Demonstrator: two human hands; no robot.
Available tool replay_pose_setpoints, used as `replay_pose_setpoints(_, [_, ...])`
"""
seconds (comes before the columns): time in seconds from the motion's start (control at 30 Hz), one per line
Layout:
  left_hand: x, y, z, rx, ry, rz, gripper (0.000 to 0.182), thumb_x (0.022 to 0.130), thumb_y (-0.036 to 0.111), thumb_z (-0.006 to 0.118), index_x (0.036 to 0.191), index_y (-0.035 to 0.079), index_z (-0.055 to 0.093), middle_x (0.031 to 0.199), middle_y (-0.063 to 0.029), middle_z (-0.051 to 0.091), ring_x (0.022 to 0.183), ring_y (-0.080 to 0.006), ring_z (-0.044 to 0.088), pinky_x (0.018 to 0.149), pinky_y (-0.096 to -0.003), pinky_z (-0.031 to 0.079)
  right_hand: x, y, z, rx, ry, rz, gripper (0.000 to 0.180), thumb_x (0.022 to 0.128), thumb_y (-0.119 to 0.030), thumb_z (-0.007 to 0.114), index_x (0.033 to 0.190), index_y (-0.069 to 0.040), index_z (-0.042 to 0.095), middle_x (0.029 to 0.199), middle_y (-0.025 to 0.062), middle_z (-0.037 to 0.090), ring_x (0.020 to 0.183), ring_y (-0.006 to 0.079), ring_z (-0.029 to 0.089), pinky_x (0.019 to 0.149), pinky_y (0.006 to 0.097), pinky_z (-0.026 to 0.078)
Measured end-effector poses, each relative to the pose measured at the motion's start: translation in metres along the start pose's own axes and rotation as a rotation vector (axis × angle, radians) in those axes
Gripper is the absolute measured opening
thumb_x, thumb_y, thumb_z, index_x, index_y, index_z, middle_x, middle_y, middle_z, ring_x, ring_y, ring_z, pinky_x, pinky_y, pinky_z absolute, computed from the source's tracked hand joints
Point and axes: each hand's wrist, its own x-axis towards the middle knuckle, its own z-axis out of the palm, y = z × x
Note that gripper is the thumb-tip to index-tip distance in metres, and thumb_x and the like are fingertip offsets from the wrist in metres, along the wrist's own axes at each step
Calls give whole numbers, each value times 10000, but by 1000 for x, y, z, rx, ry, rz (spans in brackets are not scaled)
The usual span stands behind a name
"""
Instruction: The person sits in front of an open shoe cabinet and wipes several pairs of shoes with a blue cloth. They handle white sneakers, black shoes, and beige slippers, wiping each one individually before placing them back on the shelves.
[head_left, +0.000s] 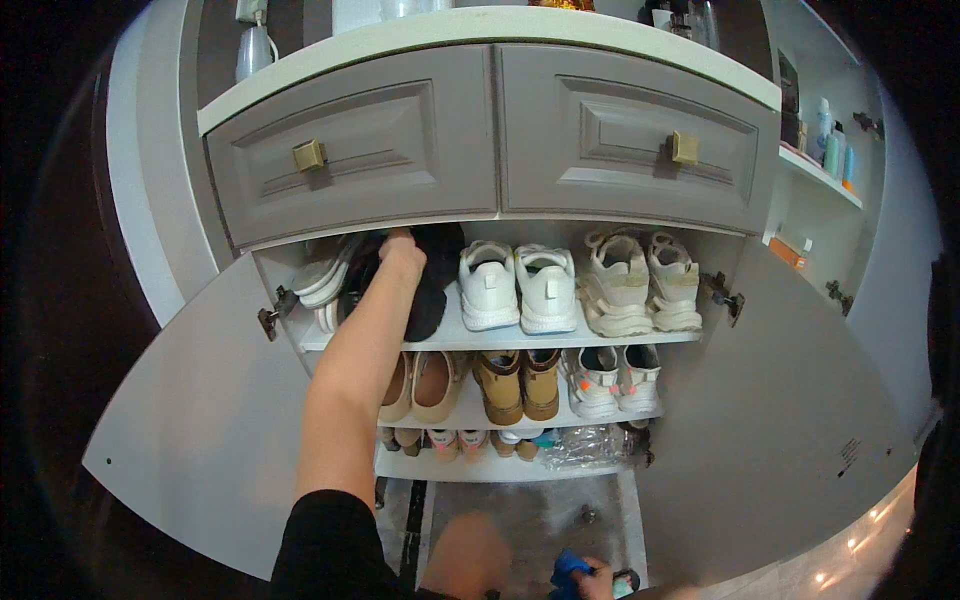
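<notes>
My left hand (403, 251) reaches under the drawers onto the top shelf of the shoe cabinet, among black shoes (427, 300); its fingers are hidden there, so its hold cannot be made out. To its left stand white-soled shoes (326, 281) leaning together. White sneakers (547, 289) and cream chunky sneakers (619, 285) line the same shelf at right. Low at the bottom edge, my right hand (597, 579) is closed on a blue cloth (568, 570). A small item with a dark rim (625, 582) lies beside that hand.
Both cabinet doors stand open, left (210, 435) and right (772, 420). Lower shelves hold beige flats (435, 386), tan boots (501, 386), white sneakers (596, 386) and a clear plastic wrapping (589, 446). Two grey drawers (360, 195) overhang the top shelf. Bottles (832, 150) stand on a side shelf.
</notes>
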Motion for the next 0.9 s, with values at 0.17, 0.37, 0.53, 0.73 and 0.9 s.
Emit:
replay_pose_setpoints(0.17, [-16, 19, -40, -413, -121, -211, 279, 803, 90, 586, 1062, -14, 575, 1083, -155, 601, 982, -313, 585, 920, -450, 477, -9, -18, 14, 260, 123, 28, 203, 751, -40, 635, 935, 40, 659, 838, 90, 652, 763, 173, 600, 697, 331, 487])
replay_pose_setpoints(0.37, [-119, 42, -93, -405, -345, -291, 294, 791, 151, 546, 1044, 11, 600, 1120, -167, 628, 1056, -356, 573, 995, -514, 410, -18, -49, -1, 288, 109, 104, 176, 703, 49, 624, 873, 31, 667, 773, 41, 651, 677, 125, 587, 628, 273, 478])
replay_pose_setpoints(0.53, [-206, 39, -161, -461, -433, -306, 350, 786, 229, 591, 1080, 38, 594, 1155, -169, 613, 1051, -353, 579, 983, -488, 423, -15, -51, -6, 403, 174, 83, 226, 713, 41, 633, 937, 23, 654, 813, 32, 644, 726, 127, 583, 663, 270, 475])
replay_pose_setpoints(0.73, [-304, -4, -204, -481, -760, -547, 480, 914, 344, 519, 1256, 8, 514, 1236, -182, 573, 1169, -323, 540, 1017, -452, 409, -10, -170, -48, 592, 435, -309, 292, 759, -10, 607, 1050, 16, 616, 1057, 80, 609, 957, 168, 556, 849, 302, 445])
replay_pose_setpoints(0.9, [-379, -59, -200, -85, -826, -475, 415, 910, 196, 566, 1263, -13, 505, 1184, -155, 598, 1099, -280, 589, 969, -423, 465, -41, -262, -54, 48, 867, -977, 399, 674, 0, 605, 1072, -16, 618, 1209, 200, 519, 1029, 324, 540, 877, 397, 434])
